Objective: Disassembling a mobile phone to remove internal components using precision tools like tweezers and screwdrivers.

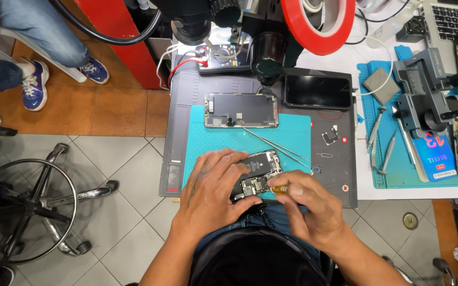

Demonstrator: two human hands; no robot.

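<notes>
White bench point(345, 66), grey mat point(186, 90), blue mat point(398, 177)

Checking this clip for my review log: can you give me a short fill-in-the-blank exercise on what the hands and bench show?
1. The left hand steadies an opened ____ on the teal mat.
2. The right hand holds a small ____ with an orange grip against it.
3. The detached screen panel lies ____ up above the hands.
4. Thin metal tweezers lie on the ____ mat.

Missing words: phone; screwdriver; back side; teal
</notes>
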